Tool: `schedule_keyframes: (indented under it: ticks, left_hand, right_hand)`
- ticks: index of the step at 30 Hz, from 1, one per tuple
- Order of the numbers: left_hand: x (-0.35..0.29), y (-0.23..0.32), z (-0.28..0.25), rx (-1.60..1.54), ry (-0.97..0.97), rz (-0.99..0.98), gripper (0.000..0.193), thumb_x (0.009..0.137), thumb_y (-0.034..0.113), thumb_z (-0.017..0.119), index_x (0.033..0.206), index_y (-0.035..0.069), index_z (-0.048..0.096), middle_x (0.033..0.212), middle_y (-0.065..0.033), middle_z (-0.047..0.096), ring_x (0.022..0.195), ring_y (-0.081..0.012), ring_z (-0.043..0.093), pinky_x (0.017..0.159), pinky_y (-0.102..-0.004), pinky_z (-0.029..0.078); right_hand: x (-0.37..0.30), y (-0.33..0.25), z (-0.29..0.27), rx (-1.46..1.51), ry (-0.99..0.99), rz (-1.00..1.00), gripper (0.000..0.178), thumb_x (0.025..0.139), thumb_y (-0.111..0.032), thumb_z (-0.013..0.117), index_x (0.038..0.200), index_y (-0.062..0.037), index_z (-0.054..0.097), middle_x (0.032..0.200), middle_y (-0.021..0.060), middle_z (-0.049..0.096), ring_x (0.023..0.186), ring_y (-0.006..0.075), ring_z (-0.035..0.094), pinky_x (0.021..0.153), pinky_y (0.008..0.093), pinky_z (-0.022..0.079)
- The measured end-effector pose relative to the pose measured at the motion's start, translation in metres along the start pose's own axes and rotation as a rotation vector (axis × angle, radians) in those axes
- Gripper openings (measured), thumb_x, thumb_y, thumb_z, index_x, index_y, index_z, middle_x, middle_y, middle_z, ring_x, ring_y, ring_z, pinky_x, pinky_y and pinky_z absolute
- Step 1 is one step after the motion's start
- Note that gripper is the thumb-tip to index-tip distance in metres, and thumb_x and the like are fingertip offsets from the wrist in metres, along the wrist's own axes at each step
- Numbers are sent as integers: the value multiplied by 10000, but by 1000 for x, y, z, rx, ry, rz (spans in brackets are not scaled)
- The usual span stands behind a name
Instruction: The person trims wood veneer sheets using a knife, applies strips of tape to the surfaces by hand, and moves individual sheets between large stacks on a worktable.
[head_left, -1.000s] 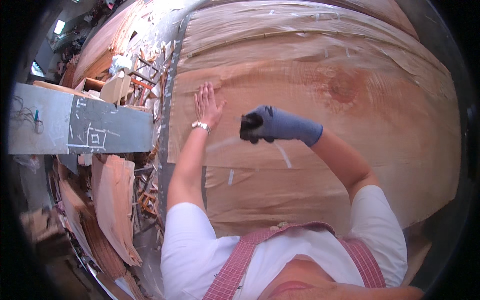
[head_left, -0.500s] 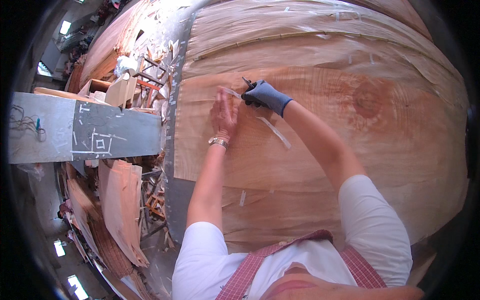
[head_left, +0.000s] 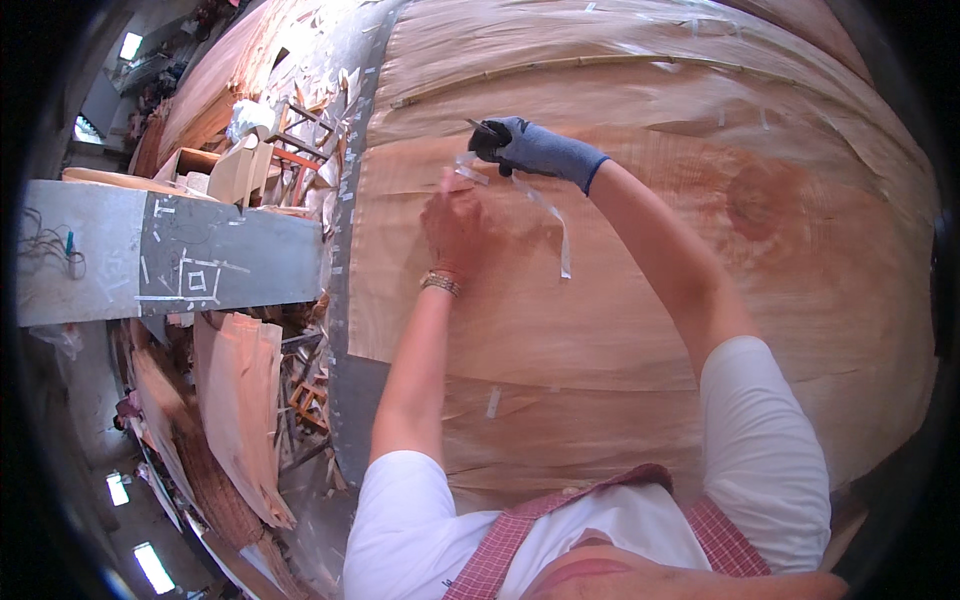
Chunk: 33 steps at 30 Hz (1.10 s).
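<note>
My right hand, in a blue-grey glove with black fingers, closes round a slim knife-like tool whose metal tip points left. Below the glove hangs a long strip of pale tape, trailing over the wood sheet. My left hand, bare with a metal watch at the wrist, is blurred. Its fingers look closed at a short piece of tape just below and left of the glove. Under both hands lies a broad light-brown wood veneer sheet with a dark round knot.
Wavy veneer sheets lie beyond, with a thin bamboo-like strip across them. A smaller tape piece is stuck nearer me. To the left are a grey bench, stacked veneer, wooden frames and scraps.
My right hand has lifted slightly up and away, and the long tape strip now trails from it. My left hand has curled its fingers in. The view has shifted a little.
</note>
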<state>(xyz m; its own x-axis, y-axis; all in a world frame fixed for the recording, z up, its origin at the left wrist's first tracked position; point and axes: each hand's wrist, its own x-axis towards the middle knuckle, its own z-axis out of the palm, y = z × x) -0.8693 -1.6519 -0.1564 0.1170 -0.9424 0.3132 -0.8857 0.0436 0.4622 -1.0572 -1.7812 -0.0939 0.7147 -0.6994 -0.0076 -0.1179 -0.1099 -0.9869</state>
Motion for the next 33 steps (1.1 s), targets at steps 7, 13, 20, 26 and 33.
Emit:
schedule_keyframes:
  ticks: [7,13,20,26,33]
  left_hand:
    - [-1,17,-6,122,347,-59,668,872,343,570,1436,42,375,1304,-130,553,1145,-310,506,969,-483,346]
    - [-4,25,-10,297,-100,-89,705,861,379,583,1463,96,350,1380,-95,506,1207,-307,465,962,-505,340]
    - [-15,33,-14,299,-58,44,663,847,529,601,1400,192,461,1483,-125,378,1316,-342,379,1013,-554,293]
    - [-17,30,-13,344,-87,110,618,822,520,622,1382,295,490,1531,-143,286,1363,-385,297,1046,-562,264]
    - [-14,31,-14,423,-234,73,631,817,498,632,1396,313,462,1535,-145,275,1356,-382,295,1048,-572,250]
  right_hand:
    - [34,16,43,-132,-6,203,291,858,-212,690,1111,-83,628,864,45,681,686,113,644,538,267,476]
    - [42,21,71,-758,227,241,375,834,-263,622,1023,57,574,983,285,659,956,393,657,833,479,517]
    - [24,-7,60,-942,190,228,283,817,-174,609,1046,-21,671,1048,219,679,990,370,663,844,454,528]
    - [2,-7,52,-896,122,139,251,813,-207,629,1013,-58,657,969,211,685,943,373,663,801,462,534]
    - [-22,-38,87,-1203,12,233,283,841,-187,592,1089,-89,691,1101,132,693,961,257,693,761,390,561]
